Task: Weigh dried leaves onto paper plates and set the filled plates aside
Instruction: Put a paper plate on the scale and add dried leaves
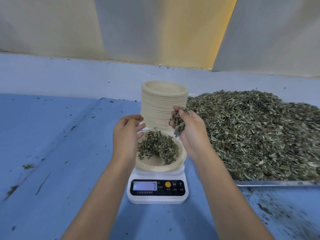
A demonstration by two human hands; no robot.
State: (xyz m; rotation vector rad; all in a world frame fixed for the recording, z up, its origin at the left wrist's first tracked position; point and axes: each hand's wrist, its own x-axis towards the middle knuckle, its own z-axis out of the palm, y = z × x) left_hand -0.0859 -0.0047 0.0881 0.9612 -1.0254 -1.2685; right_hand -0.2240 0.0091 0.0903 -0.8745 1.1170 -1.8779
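Most of the left half is flat blue sheet [52,135], creased in long lines and dotted with leaf crumbs [27,166], running back to a pale ledge under the wall. Over the left rim of the paper plate [155,168] hovers the left hand [127,135], fingers loosely curled and holding nothing. That plate, shallow and cream with a crimped edge, sits on a white plastic scale [156,193] whose display shows 7; a mound of curled grey-green dried leaves [157,146] lies in it, leaving the near rim bare. Just behind stands a tall stack of plates [162,108], finely ribbed down its side. The right hand [192,134], above the plate's right rim and in front of the stack, clutches a handful of leaves [179,122] between thumb and fingers. Farther right, a broad shaggy heap of leaves [259,132] covers a metal tray [277,183], whose shiny near edge lies near the scale, with the right forearm between them.
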